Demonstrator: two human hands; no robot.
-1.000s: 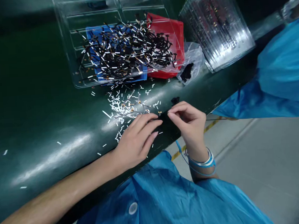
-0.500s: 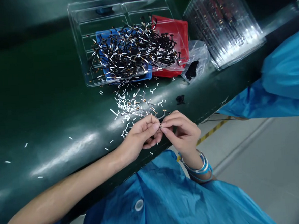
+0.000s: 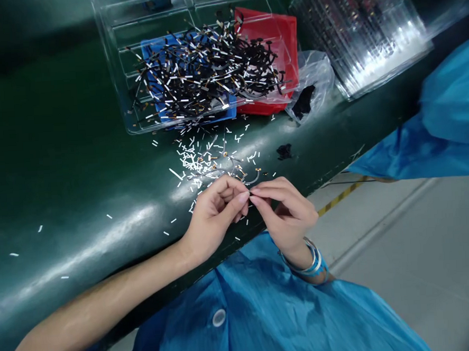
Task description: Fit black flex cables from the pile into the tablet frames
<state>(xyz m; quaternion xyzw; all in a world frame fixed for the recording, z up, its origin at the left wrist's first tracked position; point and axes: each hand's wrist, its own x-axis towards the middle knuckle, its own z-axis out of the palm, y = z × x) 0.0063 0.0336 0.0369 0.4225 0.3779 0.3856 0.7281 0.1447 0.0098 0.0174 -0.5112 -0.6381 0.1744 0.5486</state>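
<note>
Where the two hands meet at the near edge of the surface [image 3: 59,170], the left hand [image 3: 215,214] and the right hand [image 3: 286,214] each close thumb and forefinger on one thin dark strip [image 3: 250,194], with the other fingers loosely curled. The strip is held just above the edge, and its detail is too small to read.

Just beyond the fingertips lies a scatter of white slips [image 3: 190,162], mixed with a few bare strips [image 3: 234,170] that have gold-coloured ends. Judged from this layout, a fair number of pieces have been handled, and the slips are probably what came off them. Far more is left: the heap of black strips [image 3: 208,74], most bearing a white tab, fills the clear tray [image 3: 110,56] over a blue bin [image 3: 149,48] and a red bin [image 3: 277,27].

The strips look slender, curved and flexible, and they tangle readily.

A plastic bag [image 3: 315,70] and a stack of clear trays [image 3: 360,25] stand to the right of the heap. A dark scrap [image 3: 284,151] lies apart. A wrist strap [image 3: 309,258] circles the right wrist, and another person's blue sleeve [image 3: 446,125] shows at the far right.
</note>
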